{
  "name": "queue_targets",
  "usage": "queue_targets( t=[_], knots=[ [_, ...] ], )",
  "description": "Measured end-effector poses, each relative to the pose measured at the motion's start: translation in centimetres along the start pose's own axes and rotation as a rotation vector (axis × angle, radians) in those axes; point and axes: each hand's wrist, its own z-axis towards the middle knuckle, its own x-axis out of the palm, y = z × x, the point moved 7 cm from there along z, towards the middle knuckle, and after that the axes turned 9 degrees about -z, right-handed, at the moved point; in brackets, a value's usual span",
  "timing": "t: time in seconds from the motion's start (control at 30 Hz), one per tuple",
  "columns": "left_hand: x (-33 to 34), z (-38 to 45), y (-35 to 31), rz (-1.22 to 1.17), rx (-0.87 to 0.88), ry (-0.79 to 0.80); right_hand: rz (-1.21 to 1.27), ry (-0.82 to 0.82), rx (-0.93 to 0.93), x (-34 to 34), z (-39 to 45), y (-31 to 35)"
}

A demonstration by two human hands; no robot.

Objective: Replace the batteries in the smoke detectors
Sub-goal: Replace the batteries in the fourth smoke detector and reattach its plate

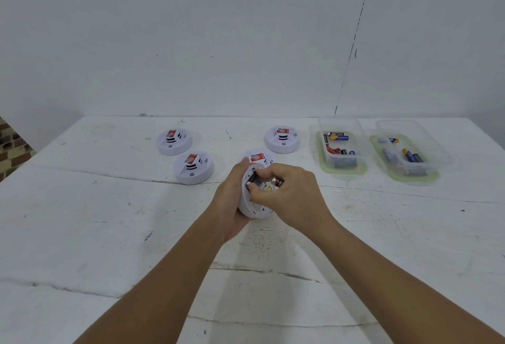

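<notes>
My left hand (231,199) grips a white smoke detector (252,208) tilted on its edge, its open back facing right. My right hand (289,192) reaches into that back with curled fingers and holds a red and black battery (277,181) between them. A dark battery (252,178) sits inside the compartment. Just behind my hands lies another detector (258,156) with a red label, partly hidden. Three more white detectors lie on the table: far left (174,141), nearer left (194,167) and right of centre (282,139).
Two clear plastic tubs with several batteries each stand at the right: one (340,149) nearer the middle, one (408,152) farther right. The white cracked table (109,220) runs to a white wall. A brick surface (12,149) shows at the far left.
</notes>
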Motion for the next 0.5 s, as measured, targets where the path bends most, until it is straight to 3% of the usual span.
queue_targets(
  t=[0.5],
  knots=[
    [0.2,0.92,-0.2,0.032,0.036,-0.021,0.052,0.037,-0.006,-0.22,0.66,-0.56]
  ],
)
